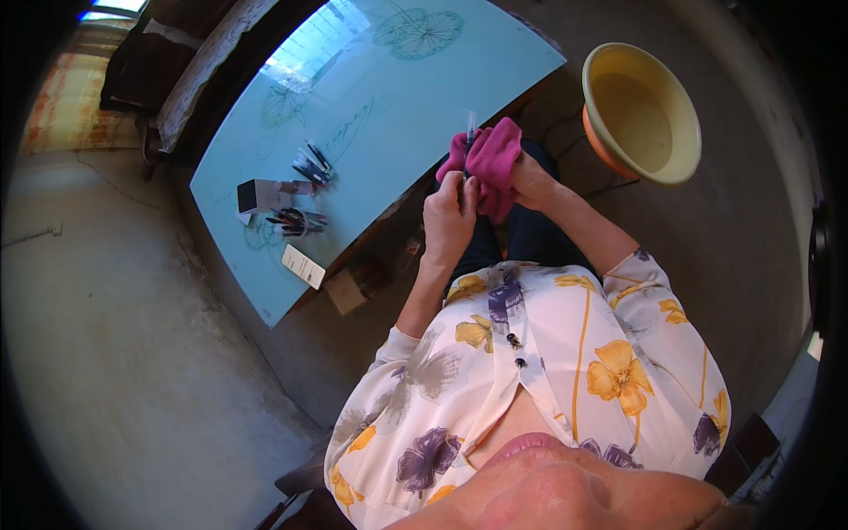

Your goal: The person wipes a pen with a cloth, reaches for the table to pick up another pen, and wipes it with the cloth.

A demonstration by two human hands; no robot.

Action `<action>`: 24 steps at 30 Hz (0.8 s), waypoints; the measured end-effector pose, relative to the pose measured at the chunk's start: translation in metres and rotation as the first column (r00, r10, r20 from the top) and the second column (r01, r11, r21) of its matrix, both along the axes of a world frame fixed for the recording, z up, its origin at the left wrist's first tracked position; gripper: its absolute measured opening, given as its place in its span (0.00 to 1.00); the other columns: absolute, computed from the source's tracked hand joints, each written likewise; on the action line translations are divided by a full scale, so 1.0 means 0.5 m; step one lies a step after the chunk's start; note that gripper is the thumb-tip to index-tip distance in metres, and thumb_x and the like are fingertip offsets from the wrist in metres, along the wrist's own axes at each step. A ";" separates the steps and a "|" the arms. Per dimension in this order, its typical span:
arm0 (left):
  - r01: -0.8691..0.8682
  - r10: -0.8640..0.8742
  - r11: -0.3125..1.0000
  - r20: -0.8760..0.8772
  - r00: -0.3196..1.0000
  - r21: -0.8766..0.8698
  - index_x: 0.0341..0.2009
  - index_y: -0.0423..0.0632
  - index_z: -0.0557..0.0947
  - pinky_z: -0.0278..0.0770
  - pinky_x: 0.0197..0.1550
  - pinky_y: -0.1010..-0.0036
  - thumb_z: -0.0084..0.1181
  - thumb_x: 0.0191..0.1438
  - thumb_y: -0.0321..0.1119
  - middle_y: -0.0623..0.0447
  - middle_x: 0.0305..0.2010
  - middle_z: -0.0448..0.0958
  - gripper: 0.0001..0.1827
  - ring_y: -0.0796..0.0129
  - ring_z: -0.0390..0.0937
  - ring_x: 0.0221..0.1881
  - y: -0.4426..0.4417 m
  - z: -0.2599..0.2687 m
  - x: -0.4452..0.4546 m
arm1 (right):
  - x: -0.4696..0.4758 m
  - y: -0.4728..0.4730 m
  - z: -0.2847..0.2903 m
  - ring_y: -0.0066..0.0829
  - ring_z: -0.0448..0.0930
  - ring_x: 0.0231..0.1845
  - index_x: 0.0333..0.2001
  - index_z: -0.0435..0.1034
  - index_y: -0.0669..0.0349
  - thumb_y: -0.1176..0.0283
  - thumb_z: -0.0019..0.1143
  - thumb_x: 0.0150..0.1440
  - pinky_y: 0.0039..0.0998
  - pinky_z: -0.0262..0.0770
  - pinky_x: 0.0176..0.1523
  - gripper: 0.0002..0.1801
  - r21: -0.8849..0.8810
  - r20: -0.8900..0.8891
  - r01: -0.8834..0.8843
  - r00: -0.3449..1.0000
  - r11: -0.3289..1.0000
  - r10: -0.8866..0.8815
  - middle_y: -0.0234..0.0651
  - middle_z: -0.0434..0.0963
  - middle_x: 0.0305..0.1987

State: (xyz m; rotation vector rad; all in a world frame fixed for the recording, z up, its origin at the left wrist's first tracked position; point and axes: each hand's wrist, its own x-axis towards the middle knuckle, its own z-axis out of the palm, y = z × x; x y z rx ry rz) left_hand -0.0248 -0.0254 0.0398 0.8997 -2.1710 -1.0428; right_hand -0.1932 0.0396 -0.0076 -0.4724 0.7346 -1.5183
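Note:
My left hand (450,215) grips the lower end of a capped pen (470,136) between thumb and fingers, in front of my lap. The pen points away from me, its clear cap at the far end. A pink cloth (495,156) is bunched in my right hand (531,180) and lies around the pen's middle; it hides most of that hand's fingers. On the table to the left, several loose pens (314,164) lie in a pile, and more pens (298,222) are bundled near a black and white box (264,196) and a small clear bottle (297,188).
The glass-topped table (397,126) reaches from the left to just beyond my hands. A phone (303,266) lies at its near edge. A yellow basin (642,112) holding water stands on a stand at the right. Below the table is a cardboard box (344,291).

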 end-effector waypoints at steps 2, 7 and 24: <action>0.013 -0.011 0.999 0.032 0.999 -0.052 0.34 0.44 0.75 0.71 0.23 0.59 0.55 0.62 0.36 0.40 0.20 0.75 0.10 0.44 0.76 0.23 0.004 -0.009 -0.001 | 0.007 -0.007 -0.001 0.23 0.79 0.46 0.54 0.66 0.57 0.66 0.63 0.60 0.28 0.79 0.48 0.21 -0.001 -0.074 0.043 0.996 0.999 -0.043 0.32 0.76 0.49; 0.073 -0.059 0.992 0.139 0.989 -0.104 0.35 0.45 0.73 0.72 0.26 0.52 0.55 0.62 0.37 0.38 0.21 0.75 0.09 0.39 0.77 0.26 0.021 -0.021 0.006 | 0.002 -0.028 -0.010 0.22 0.79 0.39 0.48 0.70 0.59 0.68 0.62 0.61 0.26 0.79 0.40 0.14 0.011 -0.096 0.264 0.960 0.965 -0.261 0.31 0.78 0.41; 0.473 -0.054 0.273 -0.477 0.877 0.838 0.38 0.44 0.75 0.52 0.16 0.82 0.46 0.69 0.43 0.59 0.17 0.63 0.15 0.81 0.56 0.15 0.007 -0.035 0.037 | -0.027 -0.034 0.052 0.31 0.80 0.45 0.46 0.72 0.64 0.56 0.42 0.68 0.33 0.76 0.53 0.21 -0.047 0.186 0.003 0.983 0.999 0.006 0.37 0.80 0.44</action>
